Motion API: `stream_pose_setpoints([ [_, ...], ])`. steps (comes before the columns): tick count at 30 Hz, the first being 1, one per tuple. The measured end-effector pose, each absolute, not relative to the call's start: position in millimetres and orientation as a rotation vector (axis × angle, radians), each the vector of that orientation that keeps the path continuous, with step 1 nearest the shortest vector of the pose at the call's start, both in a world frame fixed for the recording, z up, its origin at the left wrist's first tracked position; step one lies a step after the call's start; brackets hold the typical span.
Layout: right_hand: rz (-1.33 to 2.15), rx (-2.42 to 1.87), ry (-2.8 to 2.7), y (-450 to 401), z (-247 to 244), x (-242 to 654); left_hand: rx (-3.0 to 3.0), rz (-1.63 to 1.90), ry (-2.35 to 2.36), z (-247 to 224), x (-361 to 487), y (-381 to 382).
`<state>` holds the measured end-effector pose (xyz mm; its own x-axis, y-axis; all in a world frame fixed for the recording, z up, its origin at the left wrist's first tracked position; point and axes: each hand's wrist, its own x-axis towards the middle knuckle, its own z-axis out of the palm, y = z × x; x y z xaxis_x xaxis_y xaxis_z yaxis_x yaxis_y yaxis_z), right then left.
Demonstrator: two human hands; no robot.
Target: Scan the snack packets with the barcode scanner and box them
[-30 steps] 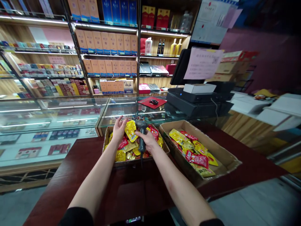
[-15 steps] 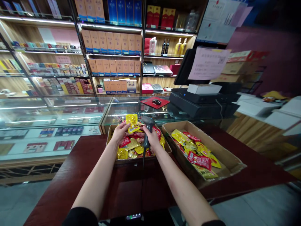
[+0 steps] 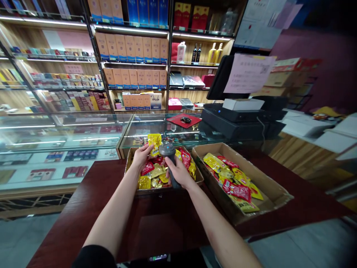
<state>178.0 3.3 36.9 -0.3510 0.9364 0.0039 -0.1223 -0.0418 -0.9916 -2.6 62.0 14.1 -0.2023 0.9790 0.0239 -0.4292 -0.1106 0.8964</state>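
My left hand (image 3: 141, 156) pinches a yellow snack packet (image 3: 154, 142) by its lower edge and holds it up above the left cardboard box (image 3: 156, 191). In my right hand (image 3: 180, 172) is a dark grey barcode scanner (image 3: 169, 153), gripped by its handle. Its head is close to the packet's right side, and a small light shows on top. Beneath both hands, red, yellow and gold packets (image 3: 157, 171) fill the left box. To the right, a second cardboard box (image 3: 267, 188) contains several more red and yellow packets (image 3: 237, 190).
Both boxes stand on a dark red table (image 3: 111, 193). Behind is a glass display counter (image 3: 97, 128), with a computer mouse (image 3: 185, 120) on a red mat (image 3: 174, 120). A monitor (image 3: 220, 80) and black cash drawer (image 3: 234, 126) stand at the right. Shelves of boxed goods line the wall.
My right hand has tilted the scanner, bringing its head left and lower towards the packet. The yellow packet has shifted slightly left and stands more upright in my left hand.
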Motion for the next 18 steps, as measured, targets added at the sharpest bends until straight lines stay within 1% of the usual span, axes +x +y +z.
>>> stream_pose_setpoints([
  [8,1.598,-0.807,-1.377,-9,32,177,0.808,1.604,1.003,13,-3,65],
  [18,1.612,-0.820,-1.389,-38,25,173,0.830,1.573,1.016,5,-1,70],
])
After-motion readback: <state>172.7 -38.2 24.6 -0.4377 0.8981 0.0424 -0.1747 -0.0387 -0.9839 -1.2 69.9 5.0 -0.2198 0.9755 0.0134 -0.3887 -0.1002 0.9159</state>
